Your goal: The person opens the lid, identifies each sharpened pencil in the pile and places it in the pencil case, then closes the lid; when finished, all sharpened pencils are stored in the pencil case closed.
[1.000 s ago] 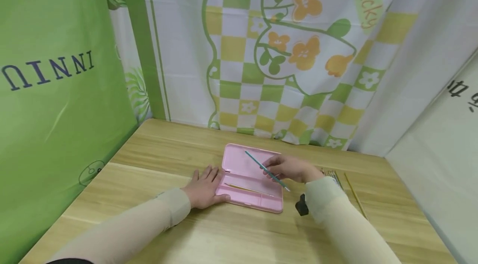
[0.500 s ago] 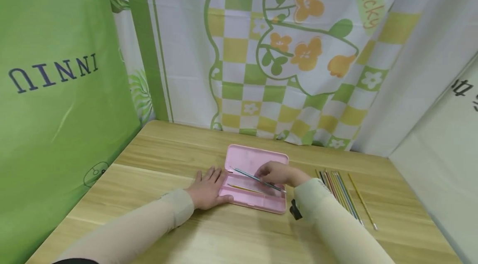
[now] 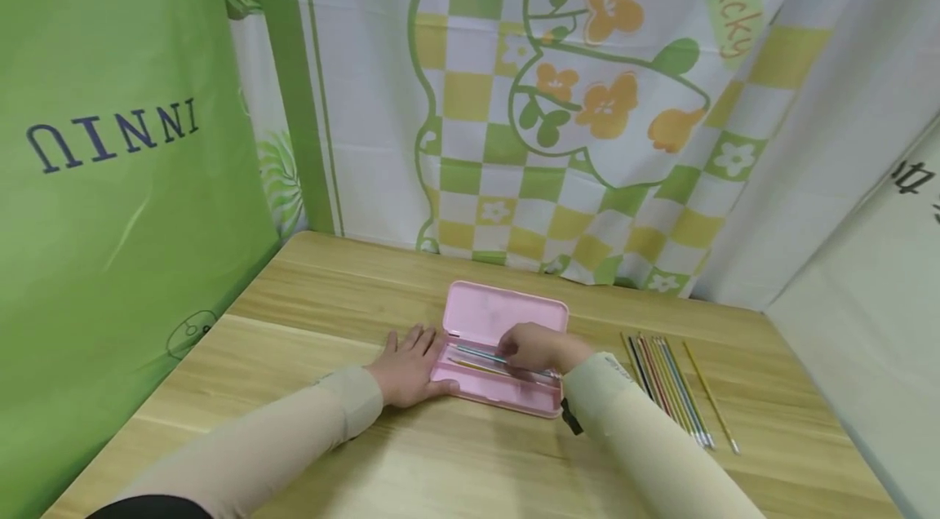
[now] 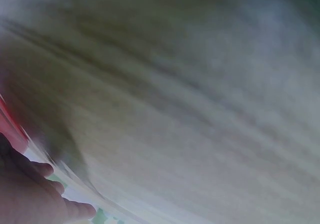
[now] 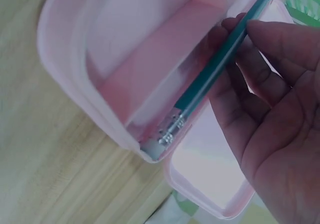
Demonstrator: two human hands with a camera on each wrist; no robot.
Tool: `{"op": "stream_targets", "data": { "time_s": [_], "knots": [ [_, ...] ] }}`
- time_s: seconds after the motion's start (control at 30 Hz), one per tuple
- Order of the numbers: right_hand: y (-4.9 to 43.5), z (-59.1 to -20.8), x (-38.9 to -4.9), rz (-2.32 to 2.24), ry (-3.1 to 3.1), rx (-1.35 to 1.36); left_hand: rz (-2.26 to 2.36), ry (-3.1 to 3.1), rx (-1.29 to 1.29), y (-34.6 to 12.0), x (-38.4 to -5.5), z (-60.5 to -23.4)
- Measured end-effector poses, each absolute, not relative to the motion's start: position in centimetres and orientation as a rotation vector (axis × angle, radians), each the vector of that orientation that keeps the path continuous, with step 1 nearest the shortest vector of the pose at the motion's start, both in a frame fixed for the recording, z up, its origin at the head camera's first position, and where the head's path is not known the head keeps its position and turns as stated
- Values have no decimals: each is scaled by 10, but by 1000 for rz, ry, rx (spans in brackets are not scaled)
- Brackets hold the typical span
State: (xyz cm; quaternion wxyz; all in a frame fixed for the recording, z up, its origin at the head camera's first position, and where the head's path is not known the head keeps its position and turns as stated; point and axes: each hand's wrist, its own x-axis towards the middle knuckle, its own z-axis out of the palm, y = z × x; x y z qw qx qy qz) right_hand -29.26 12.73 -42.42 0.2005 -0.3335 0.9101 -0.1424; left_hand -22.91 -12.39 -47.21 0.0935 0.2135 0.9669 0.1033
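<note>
Pencil [image 5: 204, 78], green, pinched by the right hand [image 3: 539, 346], sits in a pink case [image 3: 481, 311] the splayed left hand [image 3: 406, 372] seemingly touches.

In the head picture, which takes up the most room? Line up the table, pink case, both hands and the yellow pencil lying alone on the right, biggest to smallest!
1. Table
2. Case
3. Left hand and right hand: too alike to rank
4. Yellow pencil: long but very thin

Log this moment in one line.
Right hand: pinching teal pencil inside open pink case | left hand: at case's left end | yellow pencil: in case | other pencils: on table, right
</note>
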Motion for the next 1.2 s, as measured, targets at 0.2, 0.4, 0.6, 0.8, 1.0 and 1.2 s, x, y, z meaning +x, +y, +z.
{"op": "stream_targets", "data": {
  "time_s": [0.2, 0.4, 0.6, 0.8, 1.0, 1.2],
  "knots": [
    [125, -424, -291, -388, 2567, -973, 339, 2851, 626, -123, -229, -471],
    [125, -422, -285, -426, 2578, -948, 348, 2848, 647, -125, -231, -481],
    [139, -423, -283, -524, 2567, -893, 361, 2841, 645, -132, -228, -490],
    [173, -414, -293, -816, 2461, -706, 368, 2841, 609, -137, -227, -488],
    [219, -407, -300, -990, 2456, -590, 391, 2836, 618, -138, -228, -489],
    [271, -403, -298, -1008, 2617, -437, 381, 2849, 620, -139, -228, -493]
  ]
}}
